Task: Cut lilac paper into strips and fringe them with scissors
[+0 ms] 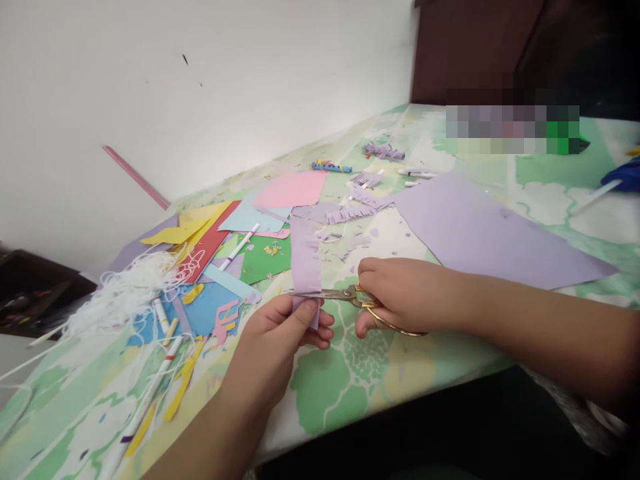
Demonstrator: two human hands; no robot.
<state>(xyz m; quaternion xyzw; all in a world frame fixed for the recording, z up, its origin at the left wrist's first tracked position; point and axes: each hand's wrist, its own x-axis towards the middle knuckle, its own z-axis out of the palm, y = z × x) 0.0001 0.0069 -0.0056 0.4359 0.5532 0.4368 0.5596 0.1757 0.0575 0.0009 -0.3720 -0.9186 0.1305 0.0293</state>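
My left hand (pixel 280 347) pinches the near end of a lilac paper strip (pixel 305 257) that stands up and away from me. My right hand (pixel 405 293) is closed round the handles of gold scissors (pixel 345 294), whose blades reach left and meet the strip just above my left thumb. Both hands hover over the near edge of a table with a green and yellow patterned cover (pixel 345 380).
A large lilac sheet (pixel 480 230) lies to the right. Fringed lilac strips (pixel 350 212), pink paper (pixel 293 190), a pile of coloured paper scraps (pixel 210 267), white string (pixel 125 287) and paper straws (pixel 150 393) lie to the left and behind. A white wall stands at the left.
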